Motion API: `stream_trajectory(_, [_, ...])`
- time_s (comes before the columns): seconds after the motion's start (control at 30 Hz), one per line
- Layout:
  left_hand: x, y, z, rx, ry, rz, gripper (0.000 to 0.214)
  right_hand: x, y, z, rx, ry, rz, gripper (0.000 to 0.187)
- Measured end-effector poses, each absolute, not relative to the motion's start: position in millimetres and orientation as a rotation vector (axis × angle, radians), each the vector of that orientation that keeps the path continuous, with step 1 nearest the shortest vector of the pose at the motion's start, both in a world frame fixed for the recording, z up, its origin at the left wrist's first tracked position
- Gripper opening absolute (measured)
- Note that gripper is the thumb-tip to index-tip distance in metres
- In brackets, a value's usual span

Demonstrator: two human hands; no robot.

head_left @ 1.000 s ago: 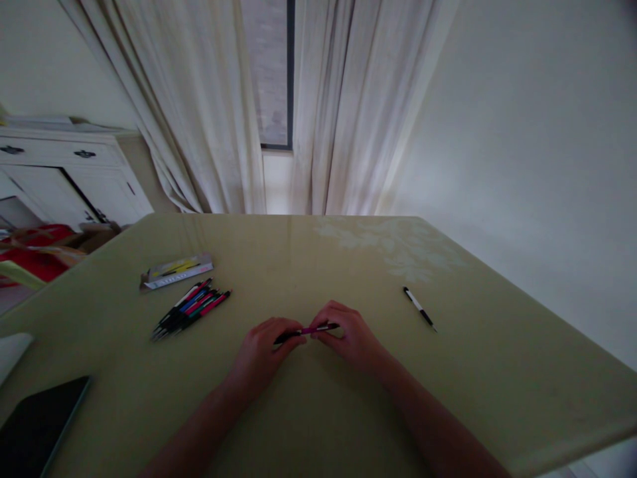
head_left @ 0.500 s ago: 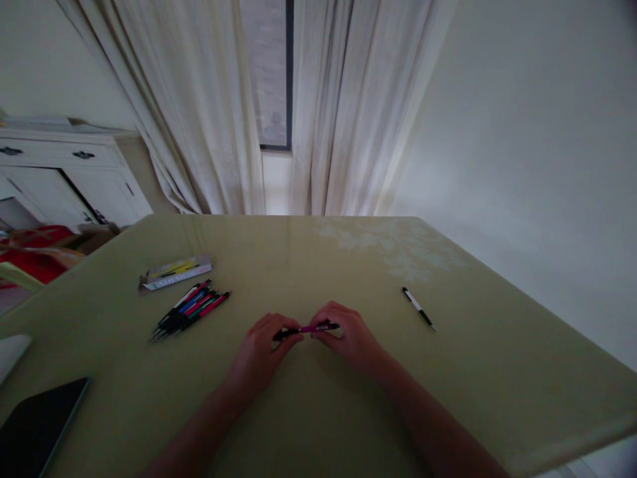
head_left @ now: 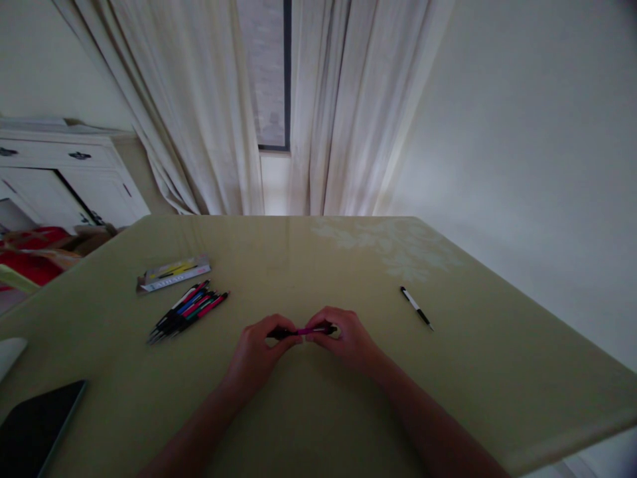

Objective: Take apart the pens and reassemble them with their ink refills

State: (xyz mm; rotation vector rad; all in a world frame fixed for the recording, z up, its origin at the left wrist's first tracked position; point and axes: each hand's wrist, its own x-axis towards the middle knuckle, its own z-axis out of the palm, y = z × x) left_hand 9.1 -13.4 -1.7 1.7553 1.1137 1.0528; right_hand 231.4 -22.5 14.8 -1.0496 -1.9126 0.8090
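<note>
Between my two hands is a magenta and black pen (head_left: 303,330), lying nearly level from side to side above the table. My left hand (head_left: 263,345) pinches its black end between thumb and fingers. My right hand (head_left: 343,335) grips the other end in the same way, and the fingertips of both hands almost meet at the middle. Left of my hands, a pile of pens (head_left: 189,311) in several colours lies on the table. A single white and black pen (head_left: 417,309) rests apart on the right.
The table (head_left: 298,265) has a pale green cover. Behind the pen pile lies a printed pen box (head_left: 174,273). A dark flat device (head_left: 42,425) and a white object (head_left: 10,355) are at the near left. Curtains, a wall and a white cabinet (head_left: 64,172) surround the table.
Both hands, still holding the magenta pen, have drawn very slightly closer together. The pen pile, the box and the single pen lie as before; the view has shifted a little.
</note>
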Motion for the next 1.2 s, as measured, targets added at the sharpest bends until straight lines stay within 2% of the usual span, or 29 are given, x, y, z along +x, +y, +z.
stream_trajectory(0.23, [7,-8,-4,1.727,1.045,1.105,0.014,231,-21,9,-1.045,-1.889,0.707,0.011])
stream_trajectory(0.53, [3,-4,-13,1.75,1.013,1.084,0.016,231,-21,14,-1.092,-1.873,0.779,0.017])
stream_trajectory(0.67, [4,-8,-9,1.876,1.007,1.048,0.012,231,-22,14,-1.176,-1.865,0.877,0.019])
stream_trajectory(0.83, [8,-13,-4,1.924,1.001,1.02,0.014,229,-23,10,-1.164,-1.843,1.07,0.032])
stream_trajectory(0.93, [9,-15,-3,1.912,1.018,0.961,0.014,228,-23,10,-1.169,-1.797,1.096,0.024])
stream_trajectory(1.1, [7,-14,0,1.867,1.051,0.968,0.015,231,-21,11,-1.217,-1.9,0.96,0.022])
stream_trajectory(1.2, [7,-14,2,1.899,1.032,0.926,0.015,232,-21,10,-1.258,-1.978,0.924,0.038])
